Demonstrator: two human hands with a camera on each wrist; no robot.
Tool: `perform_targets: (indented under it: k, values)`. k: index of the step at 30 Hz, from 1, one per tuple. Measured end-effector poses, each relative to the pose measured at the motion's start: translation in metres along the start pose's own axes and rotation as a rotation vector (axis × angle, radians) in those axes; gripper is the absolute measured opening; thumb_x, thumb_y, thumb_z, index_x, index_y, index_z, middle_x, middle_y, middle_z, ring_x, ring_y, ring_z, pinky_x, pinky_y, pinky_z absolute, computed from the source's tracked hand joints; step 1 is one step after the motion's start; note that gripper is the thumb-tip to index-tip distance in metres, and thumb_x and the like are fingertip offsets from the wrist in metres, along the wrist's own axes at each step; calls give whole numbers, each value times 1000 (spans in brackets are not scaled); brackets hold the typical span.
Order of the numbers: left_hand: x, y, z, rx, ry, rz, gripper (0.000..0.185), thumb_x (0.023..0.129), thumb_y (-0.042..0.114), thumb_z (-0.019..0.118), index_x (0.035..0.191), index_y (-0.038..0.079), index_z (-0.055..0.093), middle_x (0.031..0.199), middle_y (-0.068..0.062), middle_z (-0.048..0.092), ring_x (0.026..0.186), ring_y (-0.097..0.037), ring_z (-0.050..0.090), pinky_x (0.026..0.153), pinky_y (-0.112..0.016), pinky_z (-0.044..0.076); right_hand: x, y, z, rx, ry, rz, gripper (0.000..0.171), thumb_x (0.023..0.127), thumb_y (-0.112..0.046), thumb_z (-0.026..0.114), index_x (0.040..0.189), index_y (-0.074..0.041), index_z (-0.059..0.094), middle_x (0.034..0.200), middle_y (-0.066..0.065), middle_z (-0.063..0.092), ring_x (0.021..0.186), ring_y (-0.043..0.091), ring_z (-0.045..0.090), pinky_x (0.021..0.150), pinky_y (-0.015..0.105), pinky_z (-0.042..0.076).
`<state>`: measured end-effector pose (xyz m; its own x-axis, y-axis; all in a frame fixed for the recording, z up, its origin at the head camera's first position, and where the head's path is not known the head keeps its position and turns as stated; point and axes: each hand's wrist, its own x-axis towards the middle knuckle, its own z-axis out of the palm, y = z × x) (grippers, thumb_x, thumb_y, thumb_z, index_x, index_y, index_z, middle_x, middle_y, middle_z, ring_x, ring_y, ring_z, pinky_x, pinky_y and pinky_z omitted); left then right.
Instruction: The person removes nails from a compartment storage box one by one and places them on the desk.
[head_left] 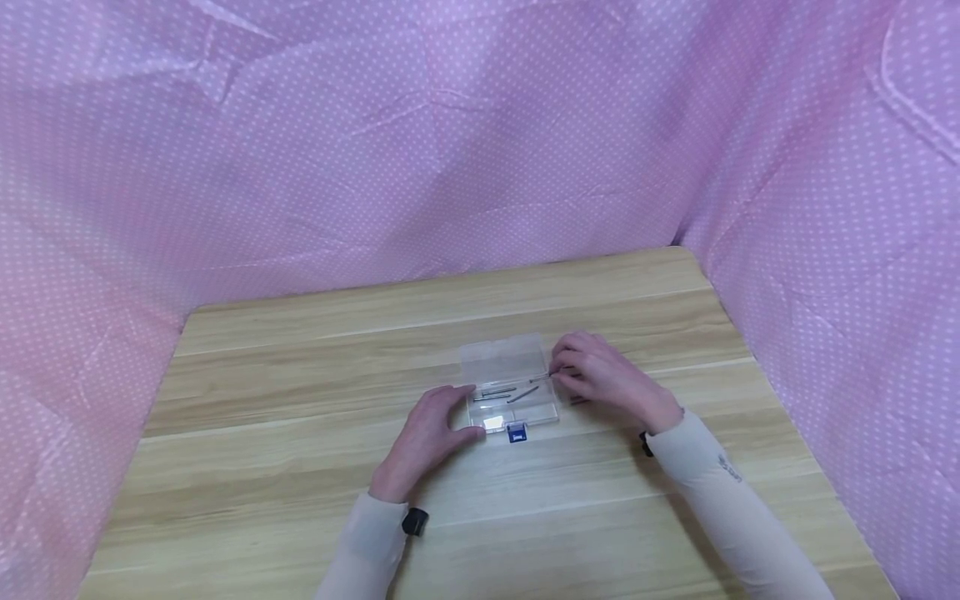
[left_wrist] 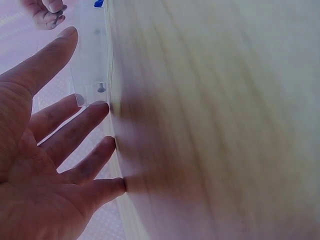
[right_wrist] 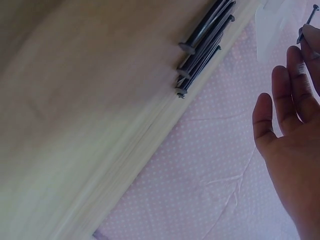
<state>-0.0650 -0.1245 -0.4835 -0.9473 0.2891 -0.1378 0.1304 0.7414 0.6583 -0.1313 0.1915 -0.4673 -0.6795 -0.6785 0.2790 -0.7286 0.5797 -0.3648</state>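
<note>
A small clear plastic box [head_left: 551, 412] lies with its lid [head_left: 501, 360] laid back and a blue label [head_left: 517, 432] at its front edge. Several metal nails [head_left: 495, 392] lie inside. My left hand [head_left: 427, 429] is at the box's left end, thumb near the front corner and fingertips near the back one; in the left wrist view its fingers [left_wrist: 75, 132] are spread and fairly straight. Over the box's right side, my right hand [head_left: 603, 373] pinches a nail [right_wrist: 312, 15] between thumb and fingertips.
More dark nails [right_wrist: 205, 45] lie in a pile on the wooden table [head_left: 300, 400], right of the box and partly under my right hand in the head view. Pink dotted cloth [head_left: 337, 150] hangs behind the table and along its sides.
</note>
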Motion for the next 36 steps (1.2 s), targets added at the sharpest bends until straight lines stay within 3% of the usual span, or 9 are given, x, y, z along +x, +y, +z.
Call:
perform_targets:
  k: [18,26,36]
  values:
    - [1,0,0,4,5,16,70,85,36,86,144,10,60,143,-15,60,140,-38,47,119,-54,35,-13,14,-5,12,63,48,11,87,-8,82,96,-7,76,104,5,69,103,27,63,94,49,52]
    - [2,-1,1,6,2,9,69,85,36,85,144,10,60,143,-15,60,140,-37,47,120,-53,35,-16,17,-7,-5,107,30,13,84,-3,83,94,-5,76,101,6,69,98,28,64,89,50,54]
    - [2,-1,0,2,5,12,69,85,36,86,144,9,61,143,-15,60,139,-38,48,119,-54,35,-19,18,-11,-7,68,108,9,88,-6,80,96,-7,76,104,6,68,102,27,61,93,48,52]
